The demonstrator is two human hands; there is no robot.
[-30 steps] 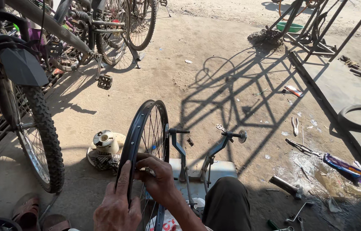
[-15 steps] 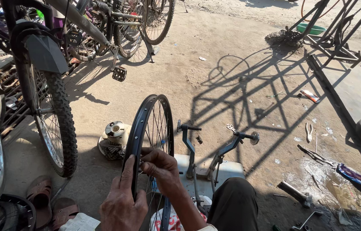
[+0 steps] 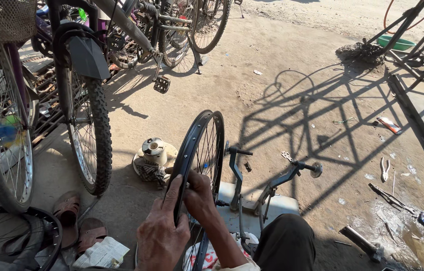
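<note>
Both hands grip the bare wheel rim (image 3: 199, 150) standing near, in the truing stand (image 3: 252, 185): left hand (image 3: 159, 236) clasps its edge, right hand (image 3: 199, 193) inside. Fingers could catch between spokes if it spins.

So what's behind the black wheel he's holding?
Behind the black wheel rim lies a white round can on a rag, partly hidden by the rim. The left hand and right hand cover the rim's lower part.
</note>
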